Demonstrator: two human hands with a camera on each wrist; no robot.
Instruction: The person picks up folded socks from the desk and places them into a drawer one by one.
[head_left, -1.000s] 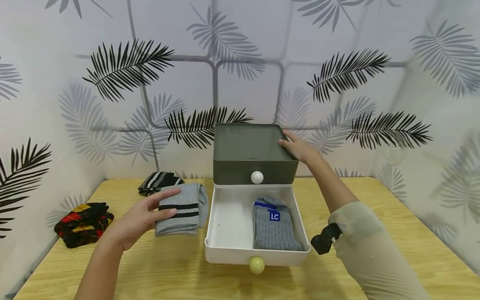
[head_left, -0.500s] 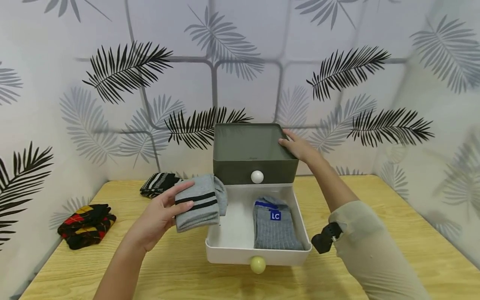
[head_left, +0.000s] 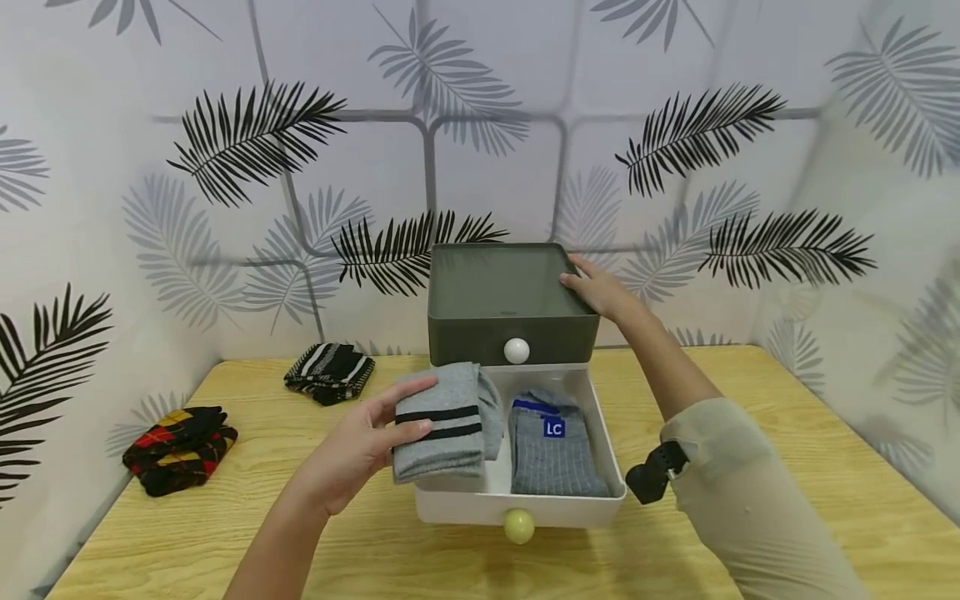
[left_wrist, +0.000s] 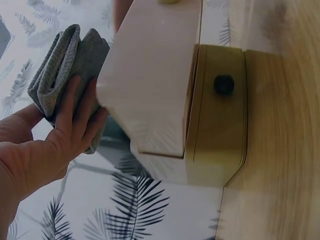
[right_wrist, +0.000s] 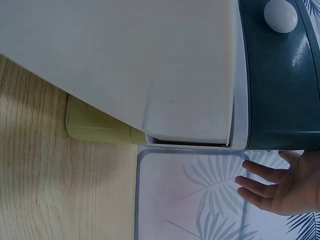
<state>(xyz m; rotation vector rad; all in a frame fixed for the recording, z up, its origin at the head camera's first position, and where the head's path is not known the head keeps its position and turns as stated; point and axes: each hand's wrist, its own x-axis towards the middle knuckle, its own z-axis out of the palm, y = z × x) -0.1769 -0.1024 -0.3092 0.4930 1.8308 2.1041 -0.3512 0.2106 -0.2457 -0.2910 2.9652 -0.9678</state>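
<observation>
L hand: pinching folded gry cloth
Gry cloth: over L side of open wht drawer w/ LC sock
R hand: fingers spread, on R edge of dk box

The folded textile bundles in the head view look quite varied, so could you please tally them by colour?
Grey: 2 (black-striped sock bundle, LC-labelled sock bundle)
Black-and-white: 1 (patterned bundle)
Red, yellow and black: 1 (plaid bundle)
Total: 4
</observation>
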